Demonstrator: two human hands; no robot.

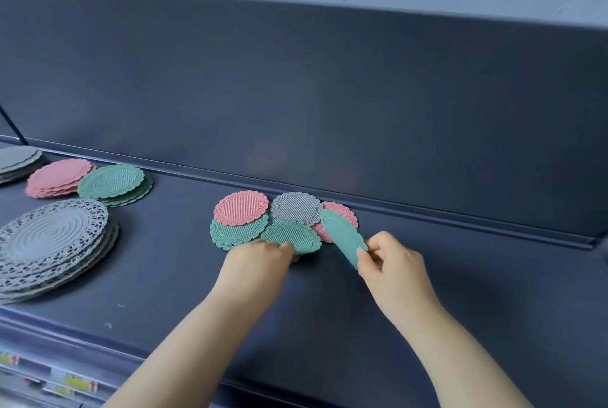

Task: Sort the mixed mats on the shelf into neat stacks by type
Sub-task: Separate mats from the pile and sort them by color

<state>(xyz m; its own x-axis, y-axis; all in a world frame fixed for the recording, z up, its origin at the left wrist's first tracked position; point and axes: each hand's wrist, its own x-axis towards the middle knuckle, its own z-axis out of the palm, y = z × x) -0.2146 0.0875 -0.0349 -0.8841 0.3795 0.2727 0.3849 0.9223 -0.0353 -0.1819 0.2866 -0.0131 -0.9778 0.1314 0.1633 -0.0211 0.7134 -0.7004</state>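
A loose cluster of small scalloped mats lies mid-shelf: a pink mat (241, 207) over a green mat (227, 235), a grey mat (297, 208), another pink mat (342, 211) behind. My left hand (260, 259) grips the near edge of a flat green mat (292, 236). My right hand (388, 261) pinches a second green mat (342, 235), tilted up on edge above the shelf. At the left stand sorted stacks: green stack (115, 182), pink stack (57, 177), grey stack (16, 159).
A stack of large grey lace-edged mats (52, 243) sits at the front left. The dark shelf (460, 292) has a raised back panel and a ledge along its rear. Price labels (79, 383) line the front rail below.
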